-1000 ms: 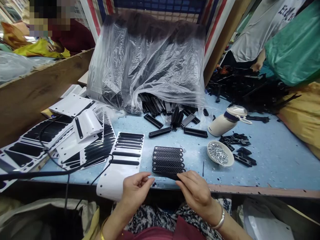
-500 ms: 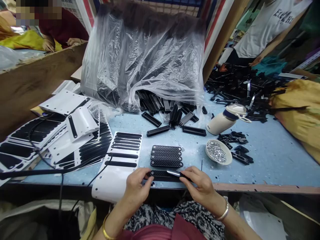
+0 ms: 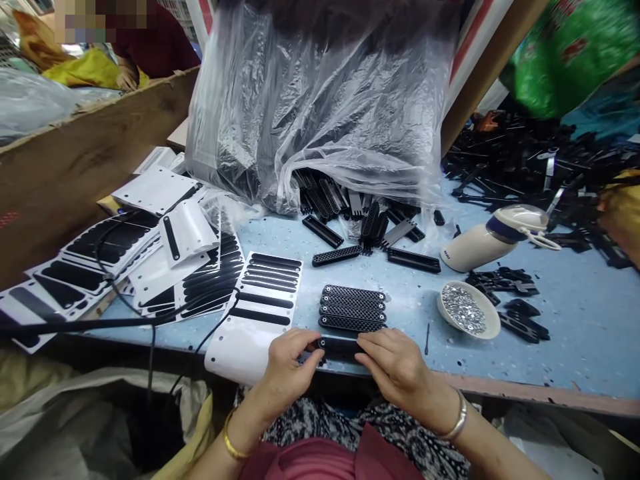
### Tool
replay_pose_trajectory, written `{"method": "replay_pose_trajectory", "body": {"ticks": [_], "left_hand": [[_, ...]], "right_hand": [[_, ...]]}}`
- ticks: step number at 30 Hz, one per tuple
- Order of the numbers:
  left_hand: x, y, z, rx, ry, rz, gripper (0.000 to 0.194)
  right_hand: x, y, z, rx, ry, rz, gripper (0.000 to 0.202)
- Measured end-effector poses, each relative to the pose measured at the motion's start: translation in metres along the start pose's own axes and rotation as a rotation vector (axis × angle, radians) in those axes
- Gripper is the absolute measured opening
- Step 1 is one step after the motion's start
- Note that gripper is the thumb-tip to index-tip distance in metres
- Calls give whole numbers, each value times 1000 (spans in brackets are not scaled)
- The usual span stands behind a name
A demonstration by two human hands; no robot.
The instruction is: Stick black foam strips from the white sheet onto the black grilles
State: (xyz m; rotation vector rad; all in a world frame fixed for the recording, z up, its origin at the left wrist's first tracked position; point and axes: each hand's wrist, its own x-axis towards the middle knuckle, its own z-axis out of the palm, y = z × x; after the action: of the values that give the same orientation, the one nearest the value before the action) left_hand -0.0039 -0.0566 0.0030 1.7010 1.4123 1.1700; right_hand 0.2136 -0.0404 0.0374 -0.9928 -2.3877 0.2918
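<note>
Near the table's front edge lies a narrow black plastic bar (image 3: 339,345) with a small silver ring at its left end. A smooth black strip covers the bar's top. My left hand (image 3: 290,363) pinches the left end between thumb and fingers. At the right end my right hand (image 3: 397,360) is closed, its fingers on the bar and strip and hiding that end. Just behind, several black bars with a mesh texture (image 3: 353,308) lie side by side. To the left, a white sheet (image 3: 267,280) bears black adhesive strips, its bare lower part hanging over the edge.
A bowl of small silver metal pieces (image 3: 493,327) and a leaning cream bottle (image 3: 473,247) stand to the right. Loose black bars (image 3: 370,227) spill from under clear plastic (image 3: 320,100). More strip sheets (image 3: 115,247) and a black cable (image 3: 100,327) lie left. A person (image 3: 155,40) sits beyond the board.
The strip, raised in my right hand before, now lies along the bar and covers its mesh. My right hand has closed in over the right end. The view has shifted, so the table appears further right.
</note>
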Motion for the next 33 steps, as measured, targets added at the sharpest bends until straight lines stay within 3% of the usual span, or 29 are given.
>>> {"method": "replay_pose_trajectory", "body": {"ticks": [7,33], "left_hand": [[-1,-4,1,41,23,112,16],[0,0,0,48,-1,131,16]], "right_hand": [[6,-1,1,-28,-15,-41,20],[9,-4,5,-105,-68,-27,18]]}}
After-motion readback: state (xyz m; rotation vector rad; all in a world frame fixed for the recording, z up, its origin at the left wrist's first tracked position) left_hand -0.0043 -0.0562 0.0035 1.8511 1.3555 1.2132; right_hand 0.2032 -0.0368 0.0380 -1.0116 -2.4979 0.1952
